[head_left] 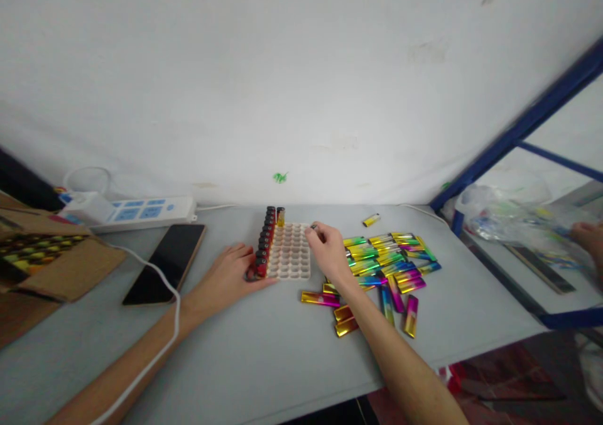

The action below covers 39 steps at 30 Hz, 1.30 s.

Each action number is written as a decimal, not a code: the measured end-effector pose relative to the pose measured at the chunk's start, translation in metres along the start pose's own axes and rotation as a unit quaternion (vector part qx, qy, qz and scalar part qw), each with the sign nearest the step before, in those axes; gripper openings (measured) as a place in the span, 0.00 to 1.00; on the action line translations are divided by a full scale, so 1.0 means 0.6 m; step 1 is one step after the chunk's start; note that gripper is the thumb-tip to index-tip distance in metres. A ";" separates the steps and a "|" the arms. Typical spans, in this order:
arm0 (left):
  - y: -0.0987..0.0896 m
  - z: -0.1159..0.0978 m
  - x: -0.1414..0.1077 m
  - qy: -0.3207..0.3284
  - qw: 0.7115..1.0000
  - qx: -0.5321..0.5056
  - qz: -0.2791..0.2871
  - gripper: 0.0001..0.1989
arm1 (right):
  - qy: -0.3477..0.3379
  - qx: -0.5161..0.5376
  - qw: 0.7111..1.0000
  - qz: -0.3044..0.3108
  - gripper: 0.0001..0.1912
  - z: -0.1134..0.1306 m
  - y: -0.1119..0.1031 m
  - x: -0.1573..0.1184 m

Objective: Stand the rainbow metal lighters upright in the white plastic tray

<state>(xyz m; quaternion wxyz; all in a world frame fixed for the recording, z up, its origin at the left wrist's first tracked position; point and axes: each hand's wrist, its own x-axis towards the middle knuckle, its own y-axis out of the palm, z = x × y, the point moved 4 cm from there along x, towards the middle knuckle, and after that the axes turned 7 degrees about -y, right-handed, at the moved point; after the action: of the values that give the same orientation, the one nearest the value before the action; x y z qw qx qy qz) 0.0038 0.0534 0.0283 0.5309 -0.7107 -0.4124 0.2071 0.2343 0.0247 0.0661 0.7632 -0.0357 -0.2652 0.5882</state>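
A white tray (296, 252) with rows of round-edged slots lies on the grey table. Along its left side stands a row of red lighters with black tops (264, 243), and one yellow lighter (281, 217) stands upright at its back. My left hand (235, 265) is at the tray's front left corner, fingers around the near end of the red row. My right hand (325, 243) is closed in a pinch at the tray's right edge, around a small dark-topped object, mostly hidden. Right of it lie many shiny multicoloured lighters (391, 258), partly behind my right forearm.
A black phone (164, 265), a white power strip (146, 211) and an open cardboard box (70, 268) are at the left. A white cable crosses my left forearm. Blue metal framing (518, 130), plastic bags (499, 215) and another person's hand (588, 240) are at the right.
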 end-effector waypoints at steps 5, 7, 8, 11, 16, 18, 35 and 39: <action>0.000 0.003 -0.001 0.011 1.000 -0.007 -0.016 0.24 | 0.014 -0.017 0.999 0.024 0.17 -0.001 0.005 -0.012; 0.000 0.003 -0.001 0.008 1.000 -0.008 -0.018 0.25 | 0.012 -0.015 0.999 0.027 0.19 -0.001 0.008 -0.014; 0.000 0.003 0.000 0.006 1.000 -0.006 -0.016 0.25 | 0.009 -0.014 1.000 0.027 0.21 -0.001 0.008 -0.015; 0.002 0.000 0.000 0.003 1.000 0.006 -0.003 0.27 | -0.003 0.007 0.999 0.047 0.26 -0.002 0.010 -0.015; 0.003 -0.001 0.000 0.006 1.000 0.010 -0.013 0.28 | -0.094 -0.005 0.990 0.108 0.22 0.001 0.007 -0.007; 0.004 -0.001 0.000 0.006 1.000 0.008 -0.015 0.29 | -0.124 -0.077 0.983 0.108 0.22 0.004 0.002 -0.001; -0.001 -0.006 -0.002 0.011 0.999 0.020 -0.032 0.30 | -0.123 -0.276 0.933 0.196 0.18 -0.005 0.066 0.105; 0.001 -0.004 -0.002 0.010 0.999 0.020 -0.024 0.29 | -0.154 -0.329 0.899 0.246 0.14 0.001 0.076 0.105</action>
<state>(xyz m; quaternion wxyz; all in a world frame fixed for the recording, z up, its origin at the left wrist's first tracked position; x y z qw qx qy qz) 0.0052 0.0508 0.0285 0.5537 -0.6923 -0.4195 0.1952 0.2045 0.0964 0.0730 0.4884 -0.2575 -0.5409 0.6346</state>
